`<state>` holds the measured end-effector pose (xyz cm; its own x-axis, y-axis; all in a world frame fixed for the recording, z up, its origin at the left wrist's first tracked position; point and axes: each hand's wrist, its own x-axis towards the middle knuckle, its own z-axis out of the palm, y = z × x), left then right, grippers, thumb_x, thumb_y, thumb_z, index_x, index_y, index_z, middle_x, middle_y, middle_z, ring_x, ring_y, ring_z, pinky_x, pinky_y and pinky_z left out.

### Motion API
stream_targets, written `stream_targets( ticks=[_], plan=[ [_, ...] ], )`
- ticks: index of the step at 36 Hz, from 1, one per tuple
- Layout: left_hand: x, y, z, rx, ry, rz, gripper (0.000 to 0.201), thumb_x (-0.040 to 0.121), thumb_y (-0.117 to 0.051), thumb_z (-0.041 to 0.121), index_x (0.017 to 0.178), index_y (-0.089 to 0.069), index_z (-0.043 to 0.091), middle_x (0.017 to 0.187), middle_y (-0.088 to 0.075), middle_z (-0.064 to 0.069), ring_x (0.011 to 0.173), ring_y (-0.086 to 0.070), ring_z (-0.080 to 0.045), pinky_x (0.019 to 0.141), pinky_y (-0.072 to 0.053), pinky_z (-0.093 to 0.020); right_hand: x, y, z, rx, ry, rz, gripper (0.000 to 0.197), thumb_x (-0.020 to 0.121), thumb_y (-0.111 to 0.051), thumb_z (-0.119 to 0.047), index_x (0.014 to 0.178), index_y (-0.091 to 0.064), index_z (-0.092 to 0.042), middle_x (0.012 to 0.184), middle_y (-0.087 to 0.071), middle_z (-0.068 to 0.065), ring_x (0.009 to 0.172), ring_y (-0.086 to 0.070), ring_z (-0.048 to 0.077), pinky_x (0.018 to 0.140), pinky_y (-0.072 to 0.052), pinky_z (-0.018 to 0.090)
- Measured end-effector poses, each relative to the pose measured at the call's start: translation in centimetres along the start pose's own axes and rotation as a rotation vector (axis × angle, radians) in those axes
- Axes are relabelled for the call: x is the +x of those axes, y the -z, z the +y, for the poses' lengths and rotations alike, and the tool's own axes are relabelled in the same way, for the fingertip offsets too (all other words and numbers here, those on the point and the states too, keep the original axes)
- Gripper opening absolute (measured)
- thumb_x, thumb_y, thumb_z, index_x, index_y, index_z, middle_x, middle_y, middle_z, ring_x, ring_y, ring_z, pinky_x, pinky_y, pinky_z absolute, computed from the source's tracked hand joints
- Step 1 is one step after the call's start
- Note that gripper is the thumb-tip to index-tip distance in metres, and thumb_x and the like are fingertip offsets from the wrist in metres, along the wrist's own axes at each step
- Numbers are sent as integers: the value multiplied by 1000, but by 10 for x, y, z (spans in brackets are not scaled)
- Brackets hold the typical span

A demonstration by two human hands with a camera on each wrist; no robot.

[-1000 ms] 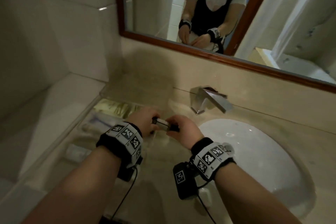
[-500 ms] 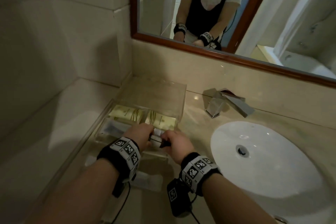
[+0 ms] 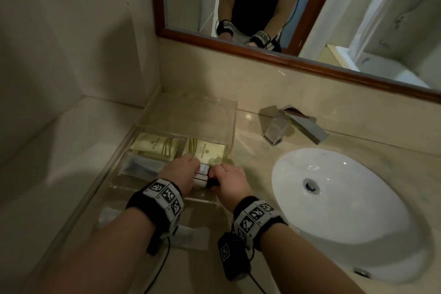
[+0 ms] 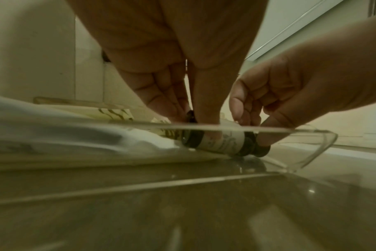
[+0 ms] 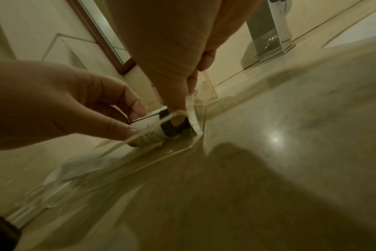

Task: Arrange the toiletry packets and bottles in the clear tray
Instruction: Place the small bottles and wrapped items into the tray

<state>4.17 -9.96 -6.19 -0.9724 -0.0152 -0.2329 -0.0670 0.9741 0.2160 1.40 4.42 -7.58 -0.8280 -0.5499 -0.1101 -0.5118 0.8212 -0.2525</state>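
The clear tray [image 3: 167, 192] sits on the counter left of the sink. It holds two yellow packets [image 3: 156, 147] at the back and a white packet [image 3: 143, 167] on the left. Two small dark bottles [image 3: 202, 173] with white labels lie side by side in its front right corner. My left hand [image 3: 194, 168] pinches the bottles' label end and my right hand [image 3: 214, 178] pinches the dark cap end. In the left wrist view the near bottle [image 4: 223, 142] lies on the tray floor behind the front wall [image 4: 311, 135]. The right wrist view shows the bottle [image 5: 152, 133] against the tray corner [image 5: 193, 118].
A white packet [image 3: 191, 234] lies on the counter in front of the tray, under my left wrist. The white sink basin [image 3: 346, 210] is to the right, with the chrome tap [image 3: 293, 126] behind it. A wall and a ledge [image 3: 59, 150] border the tray's left side.
Both hands have gone from above the counter down into the tray's front right corner, carrying the bottle with them. The head view has tilted and the tray now shows fully.
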Motion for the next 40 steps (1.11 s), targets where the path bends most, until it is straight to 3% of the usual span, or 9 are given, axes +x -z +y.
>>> stream_targets(
  ticks=[10,18,30,34,40],
  plan=[
    [-8,-2,-1,19,16,88,29,85,-59,18,112,-52,23,121,-48,0,108,-53,-19,94,-48,-33,-6,1,0,33,33,-2,29,90,-53,-19,119,-51,-19,126,-50,2,117,-44,22,101,-30,34],
    [-15,-5,1,9,51,66,40,85,-62,19,122,-49,23,128,-45,1,114,-52,-19,97,-47,-33,-11,-2,-1,28,67,-2,30,87,-57,-17,116,-50,-22,125,-48,0,117,-42,21,102,-31,33],
    [-6,0,8,10,95,73,22,91,-45,9,111,-51,17,119,-48,-6,106,-55,-24,91,-48,-35,-7,-8,-3,89,21,90,17,92,-45,-15,104,-56,-15,115,-52,5,109,-43,24,93,-32,32],
    [-5,-3,7,11,93,57,20,90,-48,10,109,-51,17,118,-49,-6,105,-56,-24,91,-49,-35,-7,-10,-5,84,16,85,17,88,-49,-13,104,-55,-15,116,-51,5,109,-42,23,93,-30,32],
    [-8,-7,7,14,88,72,24,88,-55,15,111,-50,17,119,-47,-5,106,-56,-25,88,-47,-35,-6,-15,-6,117,-1,109,18,92,-44,-15,104,-57,-13,116,-53,6,110,-43,23,91,-31,32]
  ],
)
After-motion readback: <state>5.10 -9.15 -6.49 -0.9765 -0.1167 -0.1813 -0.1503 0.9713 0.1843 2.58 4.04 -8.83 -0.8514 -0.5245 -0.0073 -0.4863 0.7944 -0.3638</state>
